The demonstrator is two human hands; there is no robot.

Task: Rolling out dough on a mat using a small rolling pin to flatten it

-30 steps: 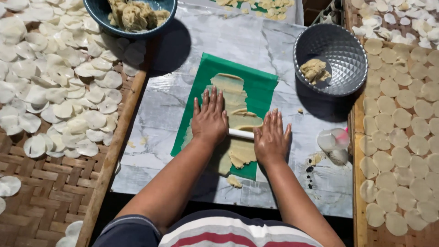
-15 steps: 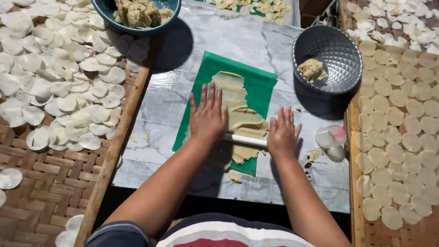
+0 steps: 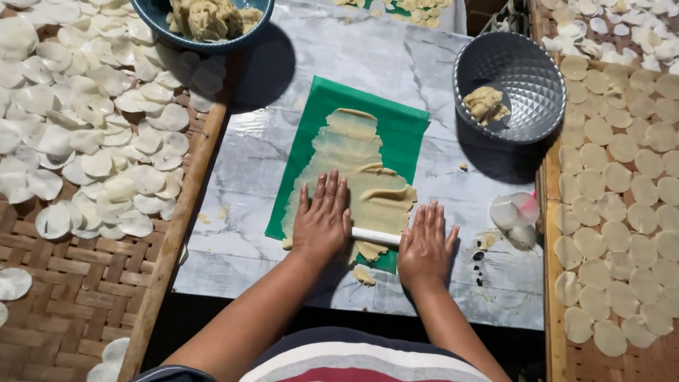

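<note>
Viewpoint: you look from your head, almost straight down.
Facing: away from your body, past your fingertips toward the far bowls.
Nearness: arm's reach; your left hand [image 3: 322, 225] and right hand [image 3: 424, 246] sit low centre.
Shared views: one camera only.

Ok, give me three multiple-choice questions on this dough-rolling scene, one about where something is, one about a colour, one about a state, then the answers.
1. Where does the grey bowl stand?
A. at the far right of the marble-look table
B. on the woven mat at the left
C. on the green sheet

2. What colour is the sheet under the dough?
A. red
B. green
C. black

3. How do the hands rest on the white rolling pin?
A. clenched in fists
B. lifted clear of it
C. flat, fingers stretched out

Answers: 1 A, the bowl sits beside the tray of round discs at the right. 2 B, green shows all round the dough. 3 C, the left hand and right hand lie palm-down, one at each end of the pin.
</note>
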